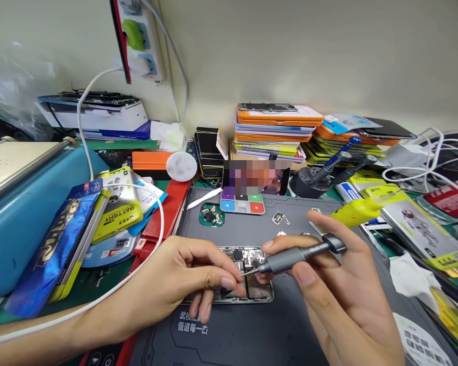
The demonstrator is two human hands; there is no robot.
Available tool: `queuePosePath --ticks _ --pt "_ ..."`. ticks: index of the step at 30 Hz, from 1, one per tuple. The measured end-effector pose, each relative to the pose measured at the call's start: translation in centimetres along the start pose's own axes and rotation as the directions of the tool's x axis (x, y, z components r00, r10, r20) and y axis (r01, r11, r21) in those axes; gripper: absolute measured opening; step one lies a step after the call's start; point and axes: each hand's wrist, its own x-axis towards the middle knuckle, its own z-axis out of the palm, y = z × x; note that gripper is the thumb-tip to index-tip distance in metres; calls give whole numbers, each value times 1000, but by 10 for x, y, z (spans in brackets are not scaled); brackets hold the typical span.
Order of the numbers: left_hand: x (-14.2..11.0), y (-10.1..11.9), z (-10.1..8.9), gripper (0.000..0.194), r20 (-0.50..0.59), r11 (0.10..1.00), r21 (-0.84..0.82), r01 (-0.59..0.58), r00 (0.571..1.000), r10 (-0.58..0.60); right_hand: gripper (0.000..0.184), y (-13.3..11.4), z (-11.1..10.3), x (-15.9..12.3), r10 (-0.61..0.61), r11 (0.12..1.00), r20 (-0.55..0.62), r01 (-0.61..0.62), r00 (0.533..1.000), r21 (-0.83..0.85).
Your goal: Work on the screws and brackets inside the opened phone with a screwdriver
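An opened phone (259, 290) lies on the dark grey work mat (286, 325), its inner boards and metal parts bare. My right hand (351, 290) holds a grey precision screwdriver (290, 260) above it, with the thin shaft pointing left. At the tip of that shaft, my left hand (198, 274) is closed in a pinch of thumb and forefinger. Whatever may be between those fingertips is too small to make out. Part of the phone is hidden beneath my left hand.
Small metal shields (279, 218) and a green circuit piece (211, 215) lie behind the phone. A propped-up phone (282, 180) stands beyond them, near a round tool holder (309, 183). Battery packs (116, 203) crowd the left, and a white cable (161, 229) crosses my left forearm.
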Motion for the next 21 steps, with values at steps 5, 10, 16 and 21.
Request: queuePosePath --ticks 5,10,16,21 --pt "0 1 2 14 -27 1000 0 2 1000 -2 47 -1 2 -4 -30 1000 -32 30 999 -8" --pt "-1 0 3 16 -36 1000 5 -5 999 5 48 -2 2 -4 -51 999 -18 51 999 5" --pt "0 -1 2 14 -22 1000 -4 -1 1000 1 48 0 3 -3 -34 999 -12 34 999 24" --pt "-1 -1 1 13 -6 1000 -6 1 1000 -1 48 -1 3 -5 -22 999 4 21 1000 46"
